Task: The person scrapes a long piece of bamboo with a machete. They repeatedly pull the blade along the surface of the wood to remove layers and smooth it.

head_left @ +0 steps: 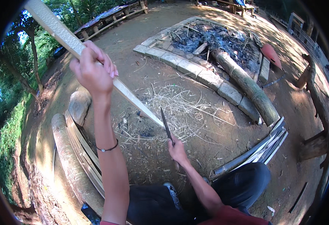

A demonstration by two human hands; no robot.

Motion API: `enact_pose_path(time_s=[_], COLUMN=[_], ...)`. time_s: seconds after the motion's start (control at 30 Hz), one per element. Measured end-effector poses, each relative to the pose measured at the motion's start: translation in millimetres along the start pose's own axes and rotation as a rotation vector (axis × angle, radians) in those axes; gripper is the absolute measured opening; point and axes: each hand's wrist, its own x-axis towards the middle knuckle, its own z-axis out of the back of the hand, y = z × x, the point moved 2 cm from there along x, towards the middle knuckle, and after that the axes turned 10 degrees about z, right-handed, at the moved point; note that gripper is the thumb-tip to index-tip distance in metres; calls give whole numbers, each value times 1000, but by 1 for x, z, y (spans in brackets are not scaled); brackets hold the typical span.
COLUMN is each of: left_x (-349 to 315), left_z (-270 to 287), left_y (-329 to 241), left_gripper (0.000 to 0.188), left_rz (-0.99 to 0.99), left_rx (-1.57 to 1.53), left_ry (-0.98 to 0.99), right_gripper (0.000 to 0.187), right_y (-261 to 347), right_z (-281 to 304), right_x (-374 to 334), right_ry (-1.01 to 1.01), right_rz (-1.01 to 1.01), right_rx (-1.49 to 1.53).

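Observation:
My left hand is closed around a long pale strip of split wood or bamboo, which slants from the upper left down to the middle of the view. Its thin lower end comes close to the dark blade of a knife. Whether blade and strip touch, I cannot tell. The knife's handle is in my right hand, fingers wrapped round it, with the blade pointing up and away from me. Beneath both lies a heap of thin curled shavings on the dirt ground.
Beyond the shavings, a stone border frames black ash, with a thick log lying across it. Split strips lie by my right knee, more strips beside a log on the left. A rock sits nearby.

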Motion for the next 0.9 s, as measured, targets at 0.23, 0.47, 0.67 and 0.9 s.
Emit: enact_pose_path(time_s=[0.23, 0.47, 0.67, 0.9], left_x=[-6, -4, 9, 4], left_z=[16, 0, 41, 32], left_y=[2, -5, 6, 1], left_gripper=[22, 9, 8, 21], left_rz=[-8, 24, 140, 119], left_rx=[68, 61, -184, -226], left_ry=[141, 210, 498, 626], right_gripper=[51, 57, 61, 53], right_y=[40, -71, 12, 41], right_z=[1, -25, 26, 36], right_x=[-22, -26, -7, 2], right_ry=[4, -31, 66, 148], right_rz=[16, -42, -273, -528], right_rx=[12, -7, 481, 1200])
